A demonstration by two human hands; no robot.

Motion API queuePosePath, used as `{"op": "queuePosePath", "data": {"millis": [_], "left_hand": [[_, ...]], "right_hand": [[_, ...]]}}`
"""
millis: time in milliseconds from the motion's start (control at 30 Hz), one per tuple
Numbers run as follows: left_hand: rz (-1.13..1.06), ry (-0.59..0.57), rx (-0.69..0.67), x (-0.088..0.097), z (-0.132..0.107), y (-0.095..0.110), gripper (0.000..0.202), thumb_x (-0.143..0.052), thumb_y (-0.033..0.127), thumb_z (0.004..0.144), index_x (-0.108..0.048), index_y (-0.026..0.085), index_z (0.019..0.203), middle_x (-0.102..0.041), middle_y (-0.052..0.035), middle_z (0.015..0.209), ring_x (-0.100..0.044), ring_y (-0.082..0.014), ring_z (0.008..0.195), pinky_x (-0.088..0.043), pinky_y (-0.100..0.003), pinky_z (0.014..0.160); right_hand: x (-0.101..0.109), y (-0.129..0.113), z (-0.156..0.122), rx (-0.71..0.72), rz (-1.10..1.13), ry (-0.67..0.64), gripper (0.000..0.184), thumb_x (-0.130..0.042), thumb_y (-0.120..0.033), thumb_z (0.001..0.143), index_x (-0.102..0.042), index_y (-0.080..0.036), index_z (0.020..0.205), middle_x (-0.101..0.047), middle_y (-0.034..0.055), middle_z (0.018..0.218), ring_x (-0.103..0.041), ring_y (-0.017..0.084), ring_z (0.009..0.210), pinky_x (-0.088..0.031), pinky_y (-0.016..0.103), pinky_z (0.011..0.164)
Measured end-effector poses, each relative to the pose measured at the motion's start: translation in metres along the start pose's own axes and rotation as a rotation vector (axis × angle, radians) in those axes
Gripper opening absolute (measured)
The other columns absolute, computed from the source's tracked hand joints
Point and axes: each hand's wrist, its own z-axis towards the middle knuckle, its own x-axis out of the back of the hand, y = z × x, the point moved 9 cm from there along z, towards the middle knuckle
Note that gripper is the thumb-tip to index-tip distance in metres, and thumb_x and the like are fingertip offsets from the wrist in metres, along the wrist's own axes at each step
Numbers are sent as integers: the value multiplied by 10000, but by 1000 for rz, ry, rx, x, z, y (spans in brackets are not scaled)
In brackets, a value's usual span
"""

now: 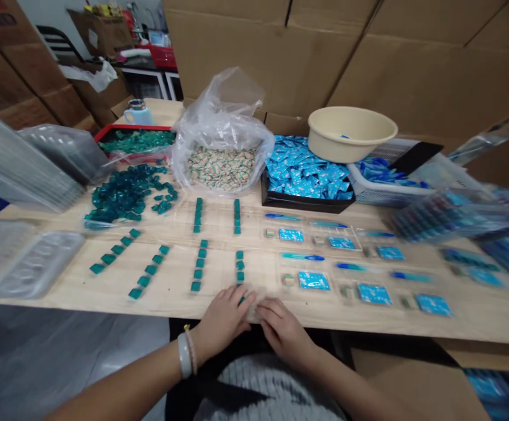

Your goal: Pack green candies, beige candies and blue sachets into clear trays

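Both of my hands rest at the near edge of the wooden table (477,324). My left hand (224,320), with bracelets on the wrist, has its fingers curled over a small teal piece (241,300) at the bottom of a row. My right hand (281,325) lies beside it, fingers bent down on the table edge, touching a clear plastic tray (276,275). Rows of teal pieces (198,272) sit in clear trays ahead of the hands. Trays to the right hold blue packets (314,280) and blue sticks (303,256).
At the back lie a heap of teal pieces (125,193), a clear bag of pale candies (222,166), a black tray of blue packets (307,175), a beige bowl (351,133) and a white basket (390,181). Stacked clear trays (21,169) stand left, filled ones (464,213) right. Cardboard boxes line the back.
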Motion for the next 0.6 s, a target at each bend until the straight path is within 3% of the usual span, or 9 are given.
{"op": "queuePosePath", "data": {"millis": [167,233,300,400,467,533,600], "left_hand": [[49,58,2,-17,-19,18,464,-425,128,796,-340,245,1237,-525,-46,1124,-459,-218,958,-388,-380,821],[-2,172,-12,-10,-28,25,477,-402,77,787,-345,239,1232,-541,-47,1086,-460,-206,942,-390,-371,824],[-113,356,-1,10,-36,26,478,-398,55,777,-355,235,1218,-541,-54,1050,-458,-192,945,-384,-365,842],[-437,681,193,51,-48,5,421,-402,77,782,-377,228,1174,-512,-50,989,-467,-164,941,-376,-349,863],[-762,796,339,67,-50,-13,371,-421,127,784,-384,218,1142,-489,-37,940,-485,-145,892,-411,-313,803],[-1103,784,407,73,-42,-20,358,-455,162,766,-389,207,1115,-469,-21,897,-494,-118,799,-434,-254,690],[-1385,700,431,71,-30,-18,370,-498,172,732,-404,202,1089,-454,-6,874,-484,-87,719,-424,-209,615]], "right_hand": [[26,15,-18,-114,162,111,160,-383,-145,803,-522,-199,861,-547,56,805,-528,160,771,-474,300,676],[39,26,-26,-189,177,180,140,-397,-189,814,-503,-195,723,-510,22,672,-506,139,644,-448,271,585],[50,41,-33,-276,189,250,197,-418,-240,818,-477,-189,636,-470,-2,593,-471,120,570,-416,254,544],[60,61,-36,-412,294,340,175,-469,-323,794,-536,-177,724,-515,13,666,-490,126,625,-425,260,581],[61,68,-29,-484,455,370,263,-516,-386,752,-554,-181,912,-553,43,806,-509,138,683,-441,271,588],[60,68,-17,-521,657,370,435,-548,-444,705,-509,-197,1062,-555,68,931,-521,140,689,-450,278,561],[64,67,-6,-536,805,371,513,-562,-475,675,-488,-205,1105,-561,68,946,-516,125,636,-436,269,520]]}}
